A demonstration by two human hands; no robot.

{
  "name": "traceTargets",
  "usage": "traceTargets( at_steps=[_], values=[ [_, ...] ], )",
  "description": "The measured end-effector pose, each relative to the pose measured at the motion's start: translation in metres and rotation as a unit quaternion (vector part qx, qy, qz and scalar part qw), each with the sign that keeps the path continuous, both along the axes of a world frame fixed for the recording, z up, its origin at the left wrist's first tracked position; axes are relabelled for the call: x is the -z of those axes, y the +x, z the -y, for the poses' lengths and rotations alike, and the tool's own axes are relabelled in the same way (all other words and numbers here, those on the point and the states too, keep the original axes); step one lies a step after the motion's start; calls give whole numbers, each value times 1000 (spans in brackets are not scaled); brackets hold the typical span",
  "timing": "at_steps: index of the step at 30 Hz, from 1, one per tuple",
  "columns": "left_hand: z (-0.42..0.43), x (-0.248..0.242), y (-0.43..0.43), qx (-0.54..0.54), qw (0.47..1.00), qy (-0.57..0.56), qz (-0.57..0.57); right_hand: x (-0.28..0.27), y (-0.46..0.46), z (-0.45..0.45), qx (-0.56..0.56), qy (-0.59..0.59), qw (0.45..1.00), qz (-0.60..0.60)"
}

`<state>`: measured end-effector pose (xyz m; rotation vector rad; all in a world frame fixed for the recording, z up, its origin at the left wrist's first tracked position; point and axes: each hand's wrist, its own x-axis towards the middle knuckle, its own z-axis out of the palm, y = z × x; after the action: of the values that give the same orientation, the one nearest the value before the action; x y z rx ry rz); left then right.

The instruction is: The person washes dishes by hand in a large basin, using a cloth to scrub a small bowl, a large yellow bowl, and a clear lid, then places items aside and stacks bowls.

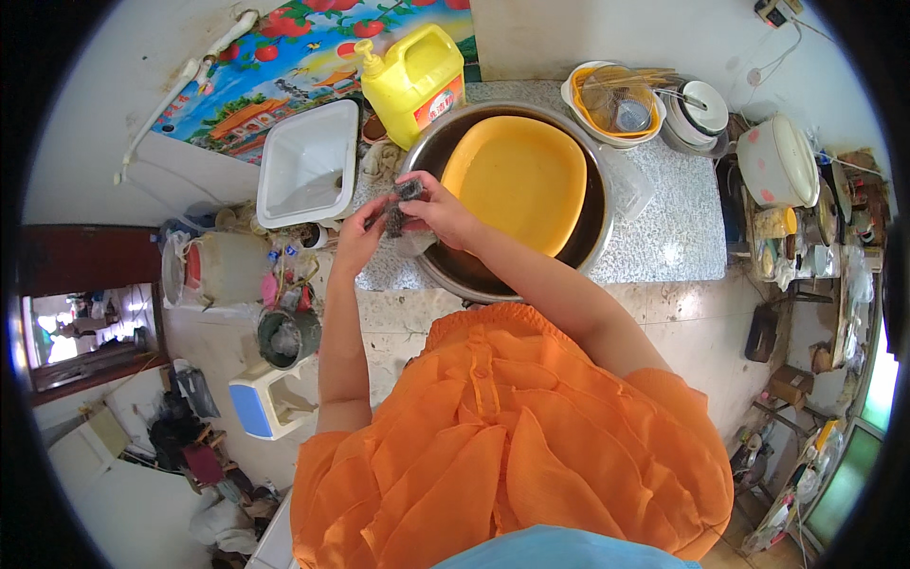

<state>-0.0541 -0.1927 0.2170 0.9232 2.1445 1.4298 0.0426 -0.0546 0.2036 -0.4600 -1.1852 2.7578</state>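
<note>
My left hand (357, 236) and my right hand (442, 212) meet over the left rim of a large stainless steel basin (604, 213). Between them is dark grey wiry stuff that looks like a steel wool scourer (393, 220). It shows as two clumps; whether they are joined, I cannot tell. The fingers of both hands pinch it. Inside the steel basin rests a yellow plastic basin (519, 185), with dark liquid or shadow around it. Just below my right hand a translucent bowl-like thing (416, 243) is partly hidden.
Left of the steel basin stand a white sink (307, 167), a crumpled rag (384, 160) and a yellow detergent jug (416, 85) with a pump. At the right are a strainer (625, 107) in stacked bowls and a clear plastic container (629, 186). A stool (266, 402) stands on the floor.
</note>
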Motion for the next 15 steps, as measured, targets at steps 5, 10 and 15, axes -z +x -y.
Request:
traceTargets(
  at_steps=[5,10,15],
  values=[
    [25,47,-53,-47,977,-122,-170,33,21,-10,82,80,993,12],
    [24,87,-100,-46,969,-110,-215,56,95,-61,221,347,909,68],
    [-48,56,-32,-52,962,-183,-195,42,165,-91,240,475,787,312]
  ],
)
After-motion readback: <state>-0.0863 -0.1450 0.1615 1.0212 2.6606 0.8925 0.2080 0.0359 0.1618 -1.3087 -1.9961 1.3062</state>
